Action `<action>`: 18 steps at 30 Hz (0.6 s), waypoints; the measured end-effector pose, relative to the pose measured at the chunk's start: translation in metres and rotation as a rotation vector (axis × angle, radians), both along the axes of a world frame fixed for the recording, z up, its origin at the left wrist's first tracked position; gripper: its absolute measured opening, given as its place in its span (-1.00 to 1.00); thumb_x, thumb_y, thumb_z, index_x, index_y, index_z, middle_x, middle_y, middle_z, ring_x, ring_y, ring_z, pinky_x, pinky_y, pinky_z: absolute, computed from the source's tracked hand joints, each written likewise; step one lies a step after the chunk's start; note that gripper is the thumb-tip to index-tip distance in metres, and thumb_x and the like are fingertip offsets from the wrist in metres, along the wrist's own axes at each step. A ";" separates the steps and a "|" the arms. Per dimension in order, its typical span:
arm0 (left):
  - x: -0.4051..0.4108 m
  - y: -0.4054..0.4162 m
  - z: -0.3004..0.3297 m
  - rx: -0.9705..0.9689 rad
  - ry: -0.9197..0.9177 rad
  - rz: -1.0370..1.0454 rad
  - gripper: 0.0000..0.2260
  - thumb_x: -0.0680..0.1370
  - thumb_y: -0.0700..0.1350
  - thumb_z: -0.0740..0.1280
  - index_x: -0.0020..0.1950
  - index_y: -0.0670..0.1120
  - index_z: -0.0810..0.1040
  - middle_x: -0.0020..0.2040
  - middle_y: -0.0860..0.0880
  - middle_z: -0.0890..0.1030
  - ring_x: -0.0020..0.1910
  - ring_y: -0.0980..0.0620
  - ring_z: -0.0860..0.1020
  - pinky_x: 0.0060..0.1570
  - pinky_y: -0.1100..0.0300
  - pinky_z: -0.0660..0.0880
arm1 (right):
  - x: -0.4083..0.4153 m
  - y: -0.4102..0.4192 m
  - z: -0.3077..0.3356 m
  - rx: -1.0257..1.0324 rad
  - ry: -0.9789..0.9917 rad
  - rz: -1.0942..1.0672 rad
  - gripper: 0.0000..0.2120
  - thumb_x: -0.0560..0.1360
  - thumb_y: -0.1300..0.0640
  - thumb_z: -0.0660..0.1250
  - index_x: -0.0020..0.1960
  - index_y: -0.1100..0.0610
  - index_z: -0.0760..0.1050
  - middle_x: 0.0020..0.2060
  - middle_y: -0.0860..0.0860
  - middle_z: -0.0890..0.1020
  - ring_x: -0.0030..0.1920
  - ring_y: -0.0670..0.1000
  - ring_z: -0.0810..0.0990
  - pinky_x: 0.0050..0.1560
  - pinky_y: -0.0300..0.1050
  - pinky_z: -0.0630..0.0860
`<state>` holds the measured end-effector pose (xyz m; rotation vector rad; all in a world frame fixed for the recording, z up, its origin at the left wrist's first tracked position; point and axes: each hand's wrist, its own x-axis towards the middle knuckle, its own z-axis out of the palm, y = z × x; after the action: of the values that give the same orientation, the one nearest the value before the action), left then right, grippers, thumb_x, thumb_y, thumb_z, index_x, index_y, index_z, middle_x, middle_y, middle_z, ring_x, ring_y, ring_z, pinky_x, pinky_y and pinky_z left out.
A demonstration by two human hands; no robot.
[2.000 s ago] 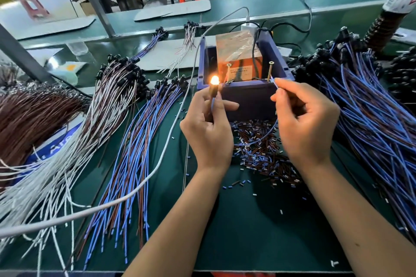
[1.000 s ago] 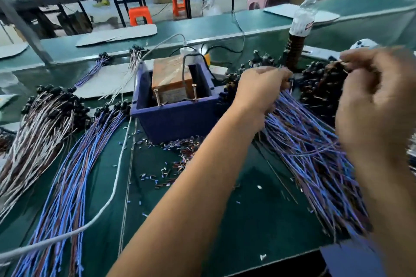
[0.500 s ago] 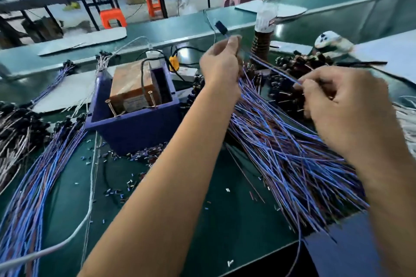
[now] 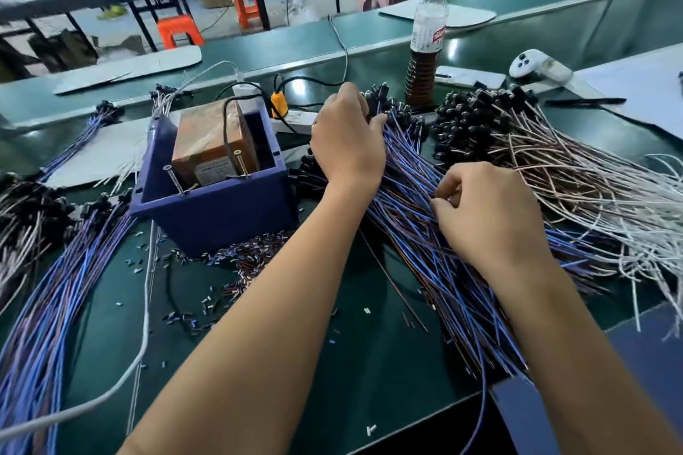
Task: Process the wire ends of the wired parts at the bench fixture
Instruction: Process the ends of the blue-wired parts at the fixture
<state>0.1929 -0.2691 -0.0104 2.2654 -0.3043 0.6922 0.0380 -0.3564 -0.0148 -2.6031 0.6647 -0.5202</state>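
Head view: both hands are off the blue fixture box [image 4: 207, 210] now, left hand [image 4: 347, 144] gripping connector ends and right hand [image 4: 488, 214] pinching strands in the blue-brown wire pile [image 4: 425, 233] on the desk [image 4: 351, 362], so I'm fetching the next part.

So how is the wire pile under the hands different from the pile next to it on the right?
The blue and brown wire pile has dark colours; the white and pinkish wire pile is pale. Both hands are in the blue and brown pile, the left hand at its black-capped end and the right hand picking at its middle; nobody touches the pale pile. Both piles have small black parts on their far ends.
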 end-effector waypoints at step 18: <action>-0.053 0.209 0.001 -0.068 0.523 -0.340 -0.79 0.54 -0.22 0.39 -0.25 -0.06 0.45 -0.38 0.02 0.49 -0.35 0.04 0.43 -0.30 0.13 0.36 | 0.044 0.168 -0.010 0.124 -0.049 0.473 -0.93 0.43 0.08 0.44 -0.18 0.07 0.62 -0.40 0.02 0.52 -0.23 0.24 0.61 -0.35 -0.11 0.30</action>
<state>0.1395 -0.0606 -0.0095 2.1617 -0.3870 -0.0693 0.0823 -0.1888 -0.0250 -2.5003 0.0511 -0.3753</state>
